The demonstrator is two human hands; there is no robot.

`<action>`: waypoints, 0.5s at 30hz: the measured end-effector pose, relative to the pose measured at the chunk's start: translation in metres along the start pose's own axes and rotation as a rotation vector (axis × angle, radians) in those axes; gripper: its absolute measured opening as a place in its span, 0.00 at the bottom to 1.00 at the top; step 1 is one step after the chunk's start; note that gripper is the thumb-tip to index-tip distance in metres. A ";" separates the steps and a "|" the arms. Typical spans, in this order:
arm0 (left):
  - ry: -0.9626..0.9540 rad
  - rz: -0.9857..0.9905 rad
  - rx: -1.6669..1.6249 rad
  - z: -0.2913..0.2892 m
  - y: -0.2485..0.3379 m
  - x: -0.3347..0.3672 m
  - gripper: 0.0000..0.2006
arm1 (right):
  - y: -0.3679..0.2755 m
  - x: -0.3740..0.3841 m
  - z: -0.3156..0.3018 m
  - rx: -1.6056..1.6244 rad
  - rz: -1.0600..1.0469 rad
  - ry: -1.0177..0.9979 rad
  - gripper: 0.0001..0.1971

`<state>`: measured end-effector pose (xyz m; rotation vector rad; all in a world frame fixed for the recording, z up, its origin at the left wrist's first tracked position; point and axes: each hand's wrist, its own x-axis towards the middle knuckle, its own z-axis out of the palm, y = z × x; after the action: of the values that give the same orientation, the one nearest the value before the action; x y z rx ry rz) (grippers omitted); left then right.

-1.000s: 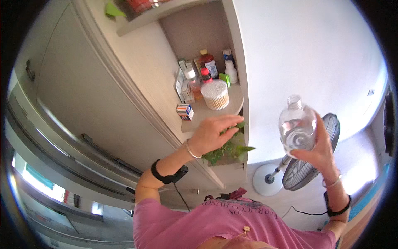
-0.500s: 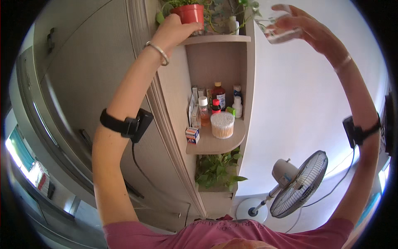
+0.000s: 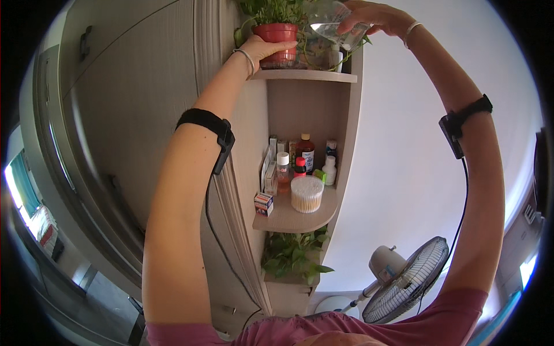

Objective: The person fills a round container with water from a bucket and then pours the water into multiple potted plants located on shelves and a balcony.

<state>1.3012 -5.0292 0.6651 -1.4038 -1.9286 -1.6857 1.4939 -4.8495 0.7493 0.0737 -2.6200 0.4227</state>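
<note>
On the top shelf (image 3: 314,75) stands a red plant pot (image 3: 278,33) with a leafy green plant (image 3: 268,8) in it. My left hand (image 3: 262,49) is closed on the pot's left side, its thumb stretched across the front. Up to the right, my right hand (image 3: 381,17) grips a clear container (image 3: 328,30) with water inside. The container is tilted, its left end close beside the plant's leaves. Whether water is leaving it, I cannot tell. Below the container stands a small white bottle (image 3: 336,57), partly behind trailing stems.
The middle shelf (image 3: 291,224) holds a tub of cotton swabs (image 3: 307,195), a small box (image 3: 264,204), a brown bottle (image 3: 306,151) and other bottles. Another leafy plant (image 3: 294,254) sits below. A standing fan (image 3: 407,279) is at lower right; cabinet doors (image 3: 133,115) rise on the left.
My right hand has brought the clear container leftward, from in front of the white wall to beside the plant. My left hand stays on the pot. The whole view has shifted slightly.
</note>
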 end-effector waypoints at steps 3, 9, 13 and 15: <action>-0.047 -0.001 -0.105 -0.002 -0.005 0.008 0.29 | 0.004 0.007 0.001 0.028 0.043 -0.020 0.31; 0.028 -0.072 -0.142 0.004 0.004 0.000 0.28 | 0.020 0.034 -0.001 -0.041 0.072 -0.055 0.32; -0.012 -0.060 -0.198 0.001 0.004 -0.002 0.27 | 0.008 0.037 -0.006 -0.140 0.037 -0.084 0.37; -0.020 -0.057 -0.210 0.000 0.002 -0.001 0.27 | -0.006 0.025 -0.005 -0.249 0.009 -0.029 0.44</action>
<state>1.3030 -5.0303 0.6658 -1.4537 -1.8636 -1.9567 1.4754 -4.8528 0.7669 -0.0147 -2.6805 0.0960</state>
